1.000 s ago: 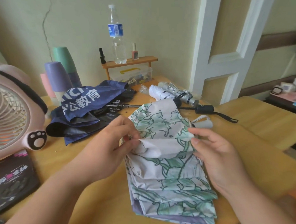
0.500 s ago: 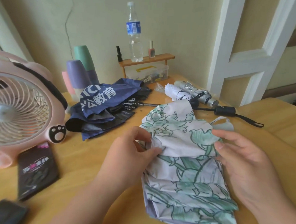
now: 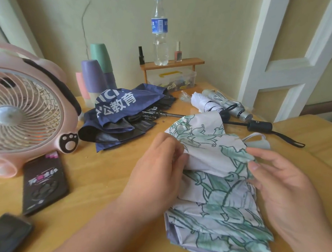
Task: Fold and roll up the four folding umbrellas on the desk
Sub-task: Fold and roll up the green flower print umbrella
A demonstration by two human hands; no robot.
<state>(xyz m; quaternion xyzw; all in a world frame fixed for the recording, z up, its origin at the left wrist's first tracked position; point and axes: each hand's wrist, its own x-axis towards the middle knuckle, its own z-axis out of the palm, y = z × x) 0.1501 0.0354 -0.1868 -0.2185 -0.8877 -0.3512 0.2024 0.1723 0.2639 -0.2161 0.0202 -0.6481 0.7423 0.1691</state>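
A white umbrella with green flower print (image 3: pixel 214 186) lies collapsed on the wooden desk (image 3: pixel 103 172), its canopy loose in flat panels. My left hand (image 3: pixel 160 163) pinches a fold of its fabric at the left edge. My right hand (image 3: pixel 276 178) holds the fabric's right edge with thumb and fingers. A navy umbrella with white lettering (image 3: pixel 120 113) lies unrolled behind, its black handle (image 3: pixel 260 126) and strap off to the right. At the back lie a rolled white umbrella (image 3: pixel 205 104) and a rolled silver one (image 3: pixel 228 105).
A pink desk fan (image 3: pixel 26 111) stands at the left, with a dark box (image 3: pixel 43 182) and a dark phone (image 3: pixel 7 233) in front of it. Stacked cups (image 3: pixel 95 76), a small wooden shelf (image 3: pixel 173 63) with a water bottle (image 3: pixel 160 31) and a clear box stand by the wall.
The view has swung left, bringing the fan further into frame. My left hand has shifted its pinch along the flower umbrella's fabric; my right hand stays at the right edge.
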